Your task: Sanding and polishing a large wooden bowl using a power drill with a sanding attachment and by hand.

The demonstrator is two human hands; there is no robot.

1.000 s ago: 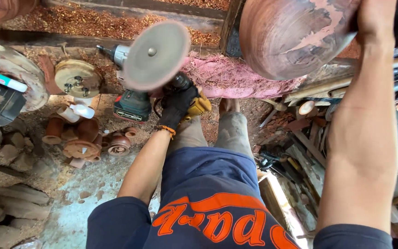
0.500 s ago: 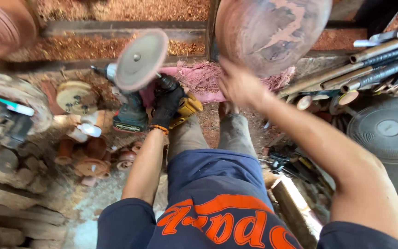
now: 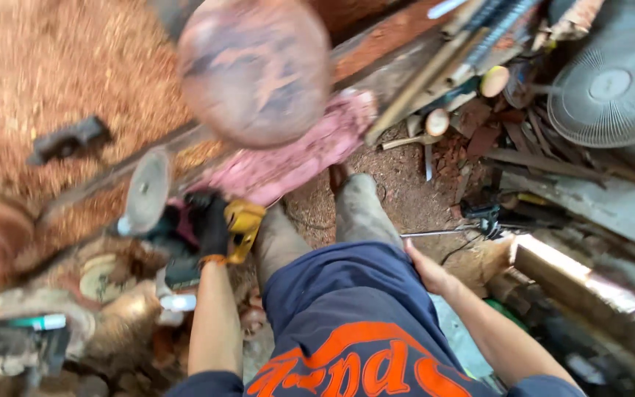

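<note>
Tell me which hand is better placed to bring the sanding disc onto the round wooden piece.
Left, probably. The left hand, gloved, already grips the cordless grinder, its disc below the round wooden piece. The right hand rests by the thigh, empty.

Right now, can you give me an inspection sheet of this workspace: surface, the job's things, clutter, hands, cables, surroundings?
Surface: dirt floor strewn with reddish sawdust.
Job's things: grinder with yellow body and round disc, held low at left; round wooden bowl above it, blurred; pink cloth under the bowl.
Clutter: wood offcuts and rods at upper right; turned wooden pieces at lower left.
Hands: left hand, in a dark glove, grips the grinder; right hand bare, resting by the right thigh, holding nothing visible.
Cables: thin dark cable on the floor near the right hand.
Surroundings: fan at upper right; wooden beam at right.
</note>
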